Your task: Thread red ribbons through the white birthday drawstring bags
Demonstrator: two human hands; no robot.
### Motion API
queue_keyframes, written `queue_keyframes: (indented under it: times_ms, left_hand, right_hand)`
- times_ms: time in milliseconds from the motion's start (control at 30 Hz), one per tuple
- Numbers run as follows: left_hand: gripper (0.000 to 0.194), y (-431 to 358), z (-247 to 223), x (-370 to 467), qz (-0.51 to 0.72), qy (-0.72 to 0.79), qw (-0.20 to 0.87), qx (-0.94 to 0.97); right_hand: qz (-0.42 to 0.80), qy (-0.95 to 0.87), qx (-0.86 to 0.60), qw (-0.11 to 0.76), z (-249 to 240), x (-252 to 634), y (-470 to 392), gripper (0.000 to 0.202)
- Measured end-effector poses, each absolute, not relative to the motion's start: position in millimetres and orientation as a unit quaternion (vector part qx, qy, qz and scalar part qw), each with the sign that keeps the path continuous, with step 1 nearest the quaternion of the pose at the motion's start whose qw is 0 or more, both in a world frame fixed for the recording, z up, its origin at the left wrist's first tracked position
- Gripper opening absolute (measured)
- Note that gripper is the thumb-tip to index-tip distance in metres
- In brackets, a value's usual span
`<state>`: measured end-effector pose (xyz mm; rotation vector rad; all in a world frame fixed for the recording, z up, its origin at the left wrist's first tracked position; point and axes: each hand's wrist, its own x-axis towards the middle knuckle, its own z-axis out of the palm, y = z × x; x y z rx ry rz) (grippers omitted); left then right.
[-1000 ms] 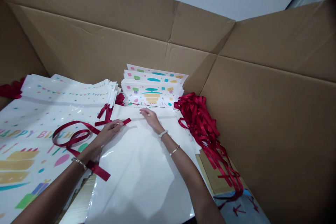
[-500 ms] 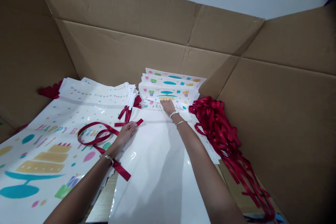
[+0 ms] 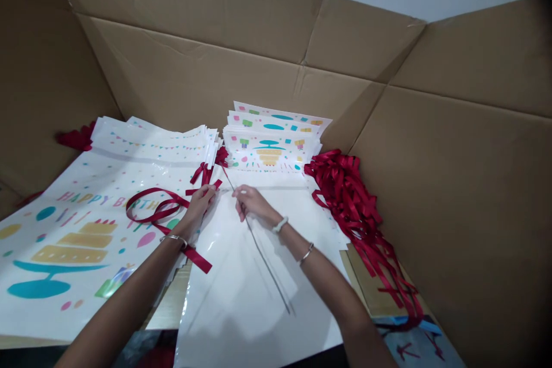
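A long red ribbon [image 3: 152,217] loops over the printed "HAPPY BIRTHDAY" sheets on the left. My left hand [image 3: 203,200] is closed on it near one end, at the left edge of a blank white sheet [image 3: 259,276]. Pinched in my right hand [image 3: 250,202] is a long thin rod [image 3: 268,264], slanting across the white sheet with its reddish upper tip near the top left corner. Behind the white sheet, several printed sheets [image 3: 271,149] curl upward, showing a cake and gifts upside down.
A stack of birthday sheets [image 3: 81,184] lies at the left. Many red ribbons [image 3: 345,190] are heaped at the right and trail toward the front. Tall cardboard walls [image 3: 241,63] stand at the back and on both sides.
My right hand has come back toward me and left from the curled sheets, and the thin rod now shows clearly in it. My left hand keeps its hold on the ribbon.
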<state>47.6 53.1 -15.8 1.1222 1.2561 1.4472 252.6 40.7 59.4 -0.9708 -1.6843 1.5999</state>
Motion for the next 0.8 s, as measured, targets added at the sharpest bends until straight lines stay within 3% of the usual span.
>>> queue_keyframes:
  times_ms: [200, 800]
  left_hand:
    - [0.039, 46.0, -9.0, 52.7, 0.58, 0.499, 0.449, 0.461]
    - [0.038, 44.4, -5.7, 50.8, 0.582, 0.488, 0.439, 0.479]
  right_hand:
    - [0.648, -0.588, -0.346, 0.338, 4.9, 253.0, -0.8, 0.02]
    - [0.666, -0.581, -0.319, 0.343, -5.9, 262.7, -2.7, 0.038]
